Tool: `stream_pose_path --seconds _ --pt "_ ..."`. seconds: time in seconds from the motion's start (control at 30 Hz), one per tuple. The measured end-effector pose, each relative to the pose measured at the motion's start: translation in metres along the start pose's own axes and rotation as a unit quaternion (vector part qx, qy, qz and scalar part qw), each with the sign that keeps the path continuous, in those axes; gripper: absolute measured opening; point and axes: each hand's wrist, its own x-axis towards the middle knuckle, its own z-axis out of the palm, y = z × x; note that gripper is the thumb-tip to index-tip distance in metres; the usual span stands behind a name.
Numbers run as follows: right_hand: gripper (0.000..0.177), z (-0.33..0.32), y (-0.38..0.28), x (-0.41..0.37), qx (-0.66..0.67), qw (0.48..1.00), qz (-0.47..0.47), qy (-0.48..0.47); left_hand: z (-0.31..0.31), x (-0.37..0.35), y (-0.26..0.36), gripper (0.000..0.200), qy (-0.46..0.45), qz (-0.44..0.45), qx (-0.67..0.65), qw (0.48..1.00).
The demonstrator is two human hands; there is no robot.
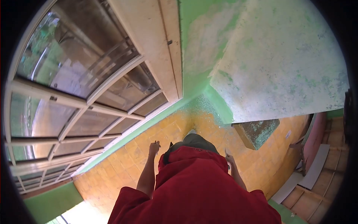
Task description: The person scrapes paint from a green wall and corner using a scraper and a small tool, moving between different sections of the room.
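Observation:
My left hand [154,148] hangs beside my body on the left, over the yellow tiled floor. Its fingers are loosely bent and a little apart, with nothing visible in them. On the other side, my right hand [230,160] is closed at hip height. A thin, pale, blade-like object [226,151] sticks up from it; its exact kind is too small to tell. Neither hand touches the wall. Ahead stands a wall [276,63] with patchy, worn green paint, and paint flakes [201,106] lie on the floor at its foot.
A paned window [85,102] in a pale frame runs along the left. To the right, a box-like block [257,133] strewn with flakes stands by the wall. Wooden boards and a pale panel [315,166] are at the far right. Yellow tiles [126,160] cover the floor.

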Motion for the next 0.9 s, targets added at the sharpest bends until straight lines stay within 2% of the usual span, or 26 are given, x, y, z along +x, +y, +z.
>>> stream_pose_path --seconds 0.07,0.13,0.2,0.27,0.4,0.43,0.47,0.5,0.53,0.57,0.67,0.7,0.73,0.8,0.87,0.9 --pt "0.046 0.003 -0.017 -0.025 -0.087 0.996 -0.024 0.012 0.008 -0.014 -0.039 0.048 -0.032 -0.037 0.000 0.999" --pt "0.049 0.011 0.042 0.020 -0.088 0.996 -0.029 0.001 0.012 -0.031 -0.067 0.045 -0.039 -0.011 0.028 0.999" --pt "0.051 0.011 0.074 0.026 -0.088 0.996 -0.023 -0.013 0.020 -0.047 -0.100 0.042 -0.043 -0.061 0.046 0.996" --pt "0.052 -0.002 0.071 -0.001 -0.097 0.995 -0.016 -0.016 0.025 -0.055 -0.129 0.040 -0.056 -0.084 -0.007 0.995" --pt "0.053 -0.013 0.024 -0.021 -0.112 0.993 -0.021 -0.028 0.024 -0.070 -0.145 0.041 -0.053 -0.099 -0.050 0.992" --pt "0.043 -0.018 0.025 -0.018 -0.107 0.994 -0.013 -0.026 0.022 -0.075 -0.147 0.042 -0.057 -0.093 -0.073 0.991" --pt "0.043 -0.024 0.027 -0.018 -0.110 0.993 -0.009 -0.028 0.022 -0.083 -0.148 0.042 -0.058 -0.099 -0.073 0.991" --pt "0.033 -0.028 0.030 -0.009 -0.119 0.992 0.007 -0.043 0.021 -0.089 -0.143 0.042 -0.050 -0.097 -0.078 0.991" --pt "0.027 -0.023 0.010 -0.015 -0.125 0.990 0.021 -0.057 0.020 -0.088 -0.142 0.043 -0.041 -0.092 -0.082 0.992" --pt "0.024 -0.023 -0.011 -0.023 -0.262 0.965 0.013 -0.020 0.018 -0.089 -0.141 0.043 -0.043 -0.085 -0.080 0.992" --pt "0.022 -0.021 -0.036 -0.010 -0.252 0.966 0.048 -0.039 0.011 -0.091 -0.132 0.041 -0.034 -0.112 -0.090 0.989" --pt "0.016 -0.020 -0.043 -0.007 -0.103 0.991 0.071 -0.043 0.008 -0.089 -0.131 0.041 -0.031 -0.110 -0.081 0.990" --pt "0.017 -0.017 -0.051 -0.005 -0.112 0.991 0.050 -0.049 0.005 -0.084 -0.129 0.040 -0.042 -0.130 -0.097 0.986" --pt "0.014 -0.009 -0.069 0.005 0.023 0.996 0.070 -0.052 -0.003 -0.073 -0.117 0.039 -0.050 -0.145 -0.104 0.983" --pt "0.011 -0.005 -0.085 0.025 0.073 0.993 0.071 -0.055 -0.015 -0.060 -0.100 0.036 -0.073 -0.166 -0.113 0.977" --pt "0.009 -0.003 -0.093 0.033 0.113 0.989 0.074 -0.056 -0.023 -0.053 -0.080 0.034 -0.084 -0.169 -0.061 0.980"
